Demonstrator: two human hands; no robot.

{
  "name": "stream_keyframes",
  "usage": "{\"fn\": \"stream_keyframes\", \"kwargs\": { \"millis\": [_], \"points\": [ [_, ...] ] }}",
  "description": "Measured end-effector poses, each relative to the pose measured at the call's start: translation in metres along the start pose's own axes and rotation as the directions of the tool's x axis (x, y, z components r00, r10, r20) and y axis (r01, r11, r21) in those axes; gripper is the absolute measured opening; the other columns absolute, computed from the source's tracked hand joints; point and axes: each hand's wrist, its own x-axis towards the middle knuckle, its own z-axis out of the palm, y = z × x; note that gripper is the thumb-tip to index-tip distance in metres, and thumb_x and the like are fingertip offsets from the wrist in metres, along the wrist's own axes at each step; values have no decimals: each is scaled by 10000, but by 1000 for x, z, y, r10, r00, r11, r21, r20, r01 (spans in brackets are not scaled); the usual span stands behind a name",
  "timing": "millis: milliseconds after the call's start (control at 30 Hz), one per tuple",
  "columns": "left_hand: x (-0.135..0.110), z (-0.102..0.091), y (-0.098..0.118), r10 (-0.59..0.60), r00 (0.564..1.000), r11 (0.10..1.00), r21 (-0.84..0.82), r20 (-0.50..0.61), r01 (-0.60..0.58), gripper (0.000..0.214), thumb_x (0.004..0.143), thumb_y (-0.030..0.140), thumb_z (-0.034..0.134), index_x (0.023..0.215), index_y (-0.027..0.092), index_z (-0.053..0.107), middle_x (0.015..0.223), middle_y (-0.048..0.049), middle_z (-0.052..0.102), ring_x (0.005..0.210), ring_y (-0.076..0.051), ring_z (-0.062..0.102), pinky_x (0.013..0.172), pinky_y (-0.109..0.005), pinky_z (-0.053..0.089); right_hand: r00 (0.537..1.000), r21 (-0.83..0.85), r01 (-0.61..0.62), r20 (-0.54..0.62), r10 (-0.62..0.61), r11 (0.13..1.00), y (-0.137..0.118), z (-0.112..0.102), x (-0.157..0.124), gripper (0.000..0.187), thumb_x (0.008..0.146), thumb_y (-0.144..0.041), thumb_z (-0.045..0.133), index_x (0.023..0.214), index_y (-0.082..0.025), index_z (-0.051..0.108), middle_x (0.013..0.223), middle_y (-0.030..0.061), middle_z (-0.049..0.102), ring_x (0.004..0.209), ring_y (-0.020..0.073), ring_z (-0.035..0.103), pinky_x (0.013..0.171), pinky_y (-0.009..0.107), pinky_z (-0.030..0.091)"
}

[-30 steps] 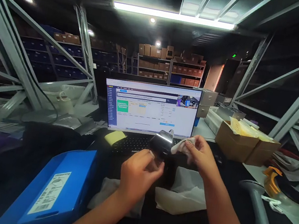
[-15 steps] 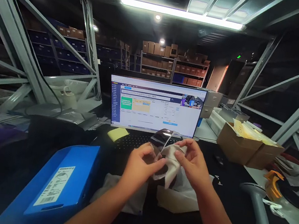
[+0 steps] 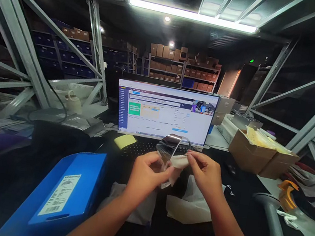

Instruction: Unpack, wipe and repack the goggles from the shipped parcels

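The left hand grips the near edge of a glossy dark curved piece between thumb and fingers, holding it raised in the middle of the scene, on the near side of a keyboard and a lit monitor. The right hand pinches a white cloth at the piece's right side. Nearer lie a grey pouch and, to its right, a whitish sheet; a blue box stands at near left, a handheld scanner at near right
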Motion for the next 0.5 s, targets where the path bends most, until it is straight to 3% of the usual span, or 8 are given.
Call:
{"fn": "stream_keyframes", "kwargs": {
  "millis": [100,167,233,333,433,500],
  "points": [
    [-1,1,0,20,999,999,38,31,-22,151,650,285,709,588,160,653,582,0,591,566,-132,509,533,-236,386,999,-65,-25,-50,21,998,4,-9,6,126,833,-336,696,876,-308,811,1080,40,765,1071,301,665,967,432,469],
    [-1,0,-1,35,999,998,59,40,-37,177,658,287,709,565,161,627,580,2,577,566,-128,500,533,-234,375,983,85,-179,-33,182,980,9,-16,13,74,761,-324,742,754,-269,792,884,38,769,916,272,680,816,367,516],
    [1,-1,-4,37,999,996,76,34,-40,185,674,296,708,579,160,627,600,-2,591,582,-131,509,550,-239,380,942,269,-334,48,334,903,16,-22,20,155,714,-347,751,631,-220,717,644,14,687,664,204,637,599,288,496],
    [4,-2,-9,35,999,993,109,26,-37,196,695,315,710,604,162,628,610,0,596,598,-134,510,566,-243,377,889,403,-456,163,428,793,28,-27,31,245,703,-407,718,625,-185,651,522,-5,609,432,137,528,414,239,412],
    [5,0,-11,44,999,988,145,27,-47,247,693,310,702,551,172,554,582,13,555,583,-128,490,554,-240,356,861,514,-495,180,476,701,37,-29,38,220,705,-386,716,708,-178,643,577,28,661,440,154,591,403,242,455],
    [5,3,-11,43,998,987,156,36,-48,256,690,295,692,540,178,522,591,13,554,584,-129,497,551,-240,355,861,593,-466,136,489,656,41,-32,42,194,732,-362,712,752,-192,621,661,39,703,547,173,667,485,261,534]
  ]
}}
